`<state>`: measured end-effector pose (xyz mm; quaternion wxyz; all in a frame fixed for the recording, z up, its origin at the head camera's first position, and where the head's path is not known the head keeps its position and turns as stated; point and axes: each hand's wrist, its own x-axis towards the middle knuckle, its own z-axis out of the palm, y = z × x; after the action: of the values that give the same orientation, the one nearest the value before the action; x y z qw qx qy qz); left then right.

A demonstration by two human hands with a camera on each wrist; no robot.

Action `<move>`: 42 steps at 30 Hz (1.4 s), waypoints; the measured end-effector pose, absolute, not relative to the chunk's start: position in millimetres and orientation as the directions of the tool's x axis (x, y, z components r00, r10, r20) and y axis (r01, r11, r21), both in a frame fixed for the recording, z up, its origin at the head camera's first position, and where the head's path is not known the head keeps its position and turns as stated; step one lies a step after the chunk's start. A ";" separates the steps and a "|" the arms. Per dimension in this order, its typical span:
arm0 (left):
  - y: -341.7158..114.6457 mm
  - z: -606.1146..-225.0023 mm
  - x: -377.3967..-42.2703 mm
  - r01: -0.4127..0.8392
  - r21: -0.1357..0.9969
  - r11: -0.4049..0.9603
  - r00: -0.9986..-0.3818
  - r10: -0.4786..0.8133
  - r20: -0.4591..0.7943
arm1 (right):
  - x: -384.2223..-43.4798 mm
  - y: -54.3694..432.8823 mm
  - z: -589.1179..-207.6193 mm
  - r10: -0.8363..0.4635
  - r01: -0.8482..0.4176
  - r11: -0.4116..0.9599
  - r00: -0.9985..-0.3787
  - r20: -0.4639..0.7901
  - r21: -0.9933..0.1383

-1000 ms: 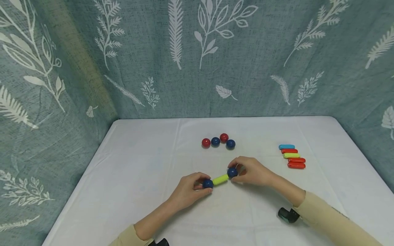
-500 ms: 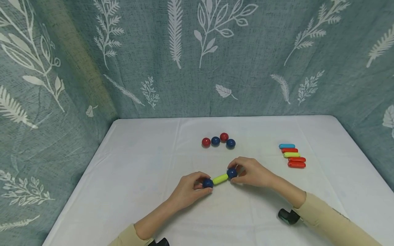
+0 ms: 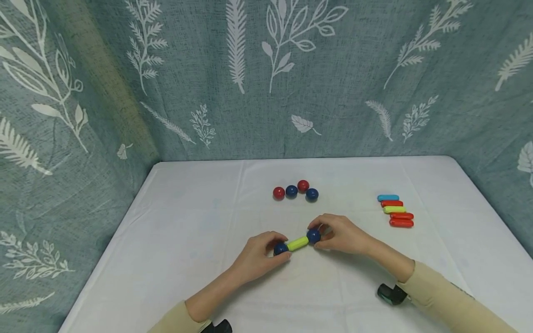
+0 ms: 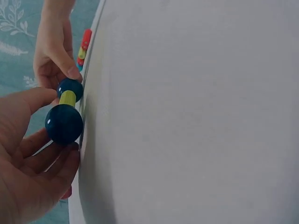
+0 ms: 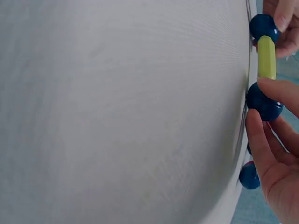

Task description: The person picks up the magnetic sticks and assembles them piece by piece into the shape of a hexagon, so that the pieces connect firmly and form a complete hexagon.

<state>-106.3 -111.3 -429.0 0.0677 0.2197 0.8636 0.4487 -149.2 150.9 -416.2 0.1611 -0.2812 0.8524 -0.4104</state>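
The yellow-green rod [image 3: 298, 243] spans from the left blue ball [image 3: 281, 249] to the right blue ball [image 3: 313, 236], roughly midway between the side edges of the tabletop [image 3: 187, 222] and well short of its far edge; whether it touches the surface cannot be told. The pieces look light, stiff and hardly fragile, but the glossy balls would probably slip or roll under a slack grasp, so their widest sides seem the surest hold. The right hand [image 3: 343, 235], its forearm slanting in from the near right, pinches the right blue ball between thumb and fingers. The left hand [image 3: 258, 256] curls more loosely round the left blue ball; whether its thumb touches is unclear.
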 end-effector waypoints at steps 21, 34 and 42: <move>-53.2 -419.7 -130.6 0.401 0.631 0.664 -0.868 0.496 0.030 | -149.9 163.3 -418.5 -0.605 -0.346 0.497 -0.795 -0.032 -0.796; -60.5 -427.4 -130.1 0.421 0.631 0.651 -0.865 0.499 0.062 | -164.5 231.3 -405.7 -0.355 -0.340 0.687 -0.928 0.111 -0.642; -65.0 -430.2 -129.3 0.441 0.636 0.634 -0.860 0.501 0.097 | -183.5 281.4 -403.8 -0.134 -0.142 0.826 -0.989 0.056 -0.546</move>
<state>-129.3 -65.0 -430.2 0.0443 0.2610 0.9027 0.3392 -183.5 281.4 -403.8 -0.0076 -0.0723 0.9554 -0.2862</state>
